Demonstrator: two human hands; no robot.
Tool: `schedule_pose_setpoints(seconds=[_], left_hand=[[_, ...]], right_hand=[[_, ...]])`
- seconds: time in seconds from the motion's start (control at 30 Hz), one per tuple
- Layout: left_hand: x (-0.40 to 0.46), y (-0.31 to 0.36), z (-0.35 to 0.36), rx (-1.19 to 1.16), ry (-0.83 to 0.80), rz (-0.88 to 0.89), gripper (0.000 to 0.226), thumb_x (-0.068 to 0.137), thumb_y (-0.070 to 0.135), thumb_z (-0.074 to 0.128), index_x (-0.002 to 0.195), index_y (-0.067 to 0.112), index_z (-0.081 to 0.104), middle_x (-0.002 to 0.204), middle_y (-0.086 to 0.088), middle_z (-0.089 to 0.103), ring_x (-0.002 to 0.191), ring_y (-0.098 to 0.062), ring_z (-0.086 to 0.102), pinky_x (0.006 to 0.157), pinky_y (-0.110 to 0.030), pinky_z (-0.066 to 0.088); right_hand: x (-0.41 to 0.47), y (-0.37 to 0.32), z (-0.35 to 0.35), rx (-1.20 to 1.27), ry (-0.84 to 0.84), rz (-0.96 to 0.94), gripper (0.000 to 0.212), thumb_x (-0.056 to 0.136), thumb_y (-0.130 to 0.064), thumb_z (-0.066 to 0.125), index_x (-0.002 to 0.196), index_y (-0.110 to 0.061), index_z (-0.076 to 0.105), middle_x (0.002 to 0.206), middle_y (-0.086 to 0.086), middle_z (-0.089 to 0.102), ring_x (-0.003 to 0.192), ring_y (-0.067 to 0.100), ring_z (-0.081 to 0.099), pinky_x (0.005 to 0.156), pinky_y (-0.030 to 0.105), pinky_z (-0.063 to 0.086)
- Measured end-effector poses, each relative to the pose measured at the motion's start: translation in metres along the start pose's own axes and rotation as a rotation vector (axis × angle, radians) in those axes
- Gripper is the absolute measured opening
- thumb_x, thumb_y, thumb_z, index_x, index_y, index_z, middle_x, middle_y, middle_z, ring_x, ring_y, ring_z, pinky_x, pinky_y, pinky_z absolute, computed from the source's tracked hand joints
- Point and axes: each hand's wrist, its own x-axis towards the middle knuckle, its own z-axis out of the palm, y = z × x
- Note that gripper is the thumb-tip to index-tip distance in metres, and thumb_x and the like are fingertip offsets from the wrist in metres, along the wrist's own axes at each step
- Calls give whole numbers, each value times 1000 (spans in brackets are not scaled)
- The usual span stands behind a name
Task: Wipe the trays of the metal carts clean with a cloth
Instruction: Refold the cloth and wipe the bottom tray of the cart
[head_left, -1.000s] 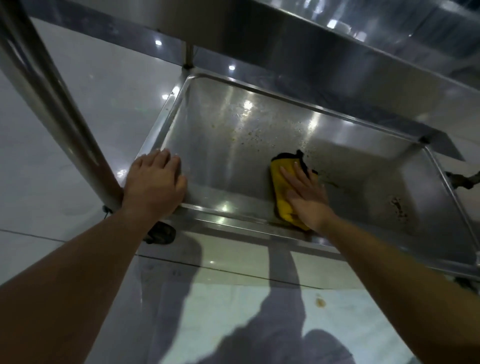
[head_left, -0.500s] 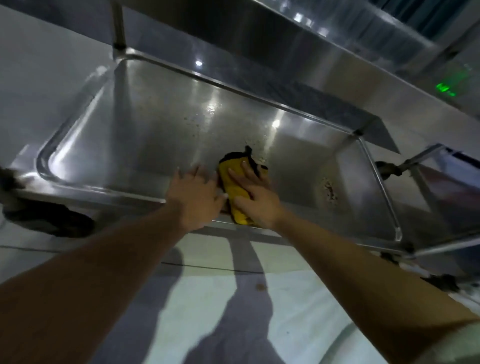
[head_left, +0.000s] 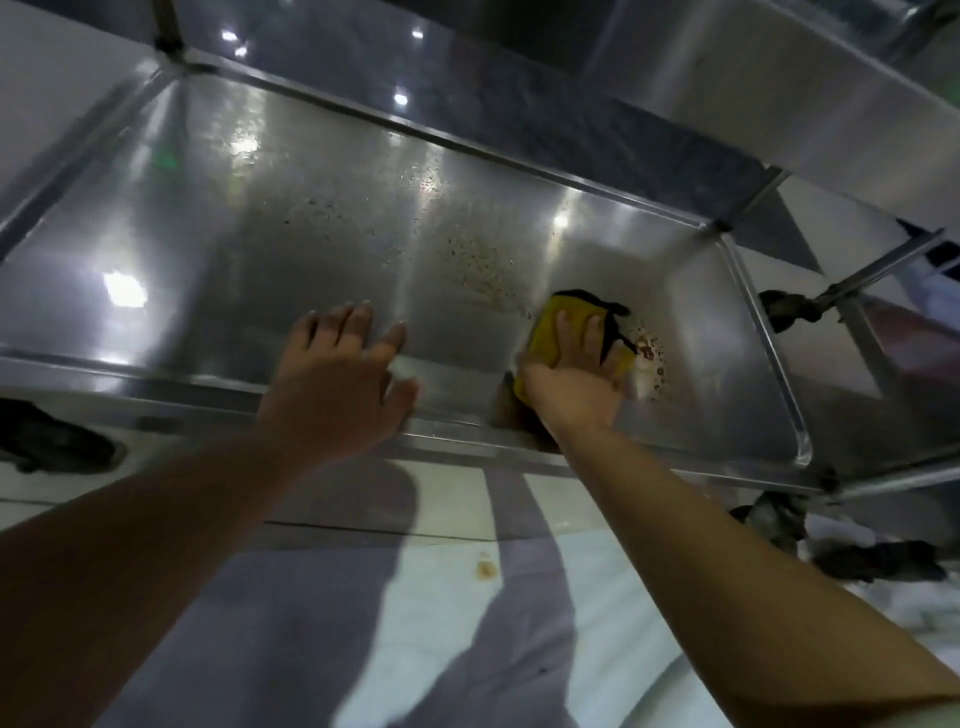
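A: Right hand (head_left: 574, 384) is down in the bottom tray (head_left: 218, 218) of the cart, palm flat on the yellow cloth (head_left: 545, 332), fingers (head_left: 563, 327) laid out straight across it, pressing and not pinching

B: And the cloth sits where exactly?

A: On the tray floor toward the right end, just beside the near rim, with a dark edge of it poking out past the fingertips. Brown specks (head_left: 649, 345) lie right next to it, and a wider scatter of spots (head_left: 478, 265) sits just to its left

B: Left hand?

A: Left hand (head_left: 337, 384) is over the near edge, fingers spread and relaxed, gripping nothing. I can't tell whether it touches the metal or floats just above it

B: How do you reckon that cloth handles?

A: Soft and floppy, I'd say, light as anything, and it looks folded into a pad. It should bunch up if pushed from one corner, so a flat palm over the middle seems the sensible hold. The steel looks slick and shiny, so the pad should glide easily, but the dried spots probably need firm pressure

B: Risks?

A: The cart stands on wheels (head_left: 57, 447), so a hard shove might roll it; bracing the rim with the free hand would help
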Motion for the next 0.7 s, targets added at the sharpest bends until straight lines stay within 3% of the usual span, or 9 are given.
schedule_pose_setpoints(seconds=[0.17,0.27,0.37,0.53,0.7], left_hand=[[-4,-7,3,-51,9,55,65,87,56,43,130,10,59,131,-29,53,120,-44,51,100,-55,38],[-4,-6,-5,-42,-40,11,70,85,59,35,134,13,55,137,-26,49,125,-42,46,102,-53,34],[-4,1,-9,-3,-49,-23,74,83,61,29,138,16,51,142,-23,46,129,-38,42,105,-50,31],[-4,4,-12,28,-62,-38,76,84,63,23,140,18,48,144,-21,43,132,-38,39,109,-49,28],[-5,6,-15,11,-73,-28,75,86,62,22,142,18,45,145,-22,41,132,-41,37,107,-52,29]], right_hand=[[-12,-10,3,-15,-75,-487,67,90,-53,45,149,-46,14,162,-11,-3,148,23,-12,119,48,4],[-6,23,-15,-12,-136,-600,70,81,-58,36,147,-48,17,161,-15,0,148,18,-7,119,45,5],[6,80,-33,20,-57,-483,71,76,-58,35,146,-49,22,160,-16,7,149,18,0,116,41,9],[27,175,-53,182,111,-81,60,88,-40,53,145,-38,36,160,-4,17,148,28,9,119,47,13],[41,162,-44,91,123,223,66,93,-45,44,152,-32,19,162,2,6,147,32,2,117,56,10]])
